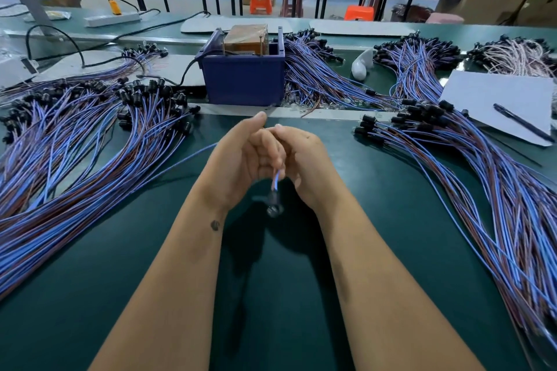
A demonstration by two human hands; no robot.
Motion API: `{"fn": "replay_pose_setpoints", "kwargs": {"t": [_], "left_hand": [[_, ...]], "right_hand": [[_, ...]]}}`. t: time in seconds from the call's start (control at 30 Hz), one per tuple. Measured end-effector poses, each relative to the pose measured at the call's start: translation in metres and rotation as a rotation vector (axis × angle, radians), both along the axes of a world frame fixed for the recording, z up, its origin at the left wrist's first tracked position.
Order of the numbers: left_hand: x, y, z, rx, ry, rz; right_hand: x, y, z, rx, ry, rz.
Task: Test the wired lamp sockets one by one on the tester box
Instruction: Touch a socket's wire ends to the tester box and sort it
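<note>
Above the middle of the green table (391, 250), the 2 hands meet, raised off the surface, a short way in front of the blue box (244, 81). The left hand (241, 159) has its fingers curled inward and its thumb pointing up toward the box. The right hand (304, 163) sits against it, fingers also curled. Between them they grip the blue and brown wires of 1 lamp socket (274, 205), which hangs down below the palms, black and blurred, clear of the table. A single blue wire (193, 156) runs from the left hand out to the left across the table.

The blue box stands at the far edge of the work area with a brown block (247, 37) inside it and a black cable (187, 72) leading off its left side.

To the left lies a big pile of wired sockets (75, 135), black ends toward the box. To the right lies another pile (482, 178), fanning toward the near right corner. More bundles (316, 75) rest behind and right of the box. A white sheet of paper (488, 99) with a dark pen (521, 122) on it lies at the far right.
</note>
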State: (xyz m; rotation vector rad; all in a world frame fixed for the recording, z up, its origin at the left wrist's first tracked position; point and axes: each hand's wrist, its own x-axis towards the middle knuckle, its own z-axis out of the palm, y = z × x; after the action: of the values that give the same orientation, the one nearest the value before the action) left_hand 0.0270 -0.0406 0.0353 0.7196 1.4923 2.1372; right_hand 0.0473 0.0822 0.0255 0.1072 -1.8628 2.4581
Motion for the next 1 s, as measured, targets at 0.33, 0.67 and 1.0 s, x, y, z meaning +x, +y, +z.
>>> {"fn": "replay_pose_setpoints", "kwargs": {"t": [0.33,0.67,1.0], "left_hand": [[-0.006,0.004,-0.011,-0.335,-0.036,0.481],[-0.014,0.003,-0.016,-0.115,-0.043,0.600],[-0.015,0.003,-0.022,-0.133,-0.037,0.577]], "right_hand": [[-0.008,0.008,-0.003,-0.279,-0.071,-0.150],[-0.006,-0.007,-0.007,0.243,-0.054,-0.102],[-0.005,-0.012,-0.006,0.207,-0.065,-0.136]]}}
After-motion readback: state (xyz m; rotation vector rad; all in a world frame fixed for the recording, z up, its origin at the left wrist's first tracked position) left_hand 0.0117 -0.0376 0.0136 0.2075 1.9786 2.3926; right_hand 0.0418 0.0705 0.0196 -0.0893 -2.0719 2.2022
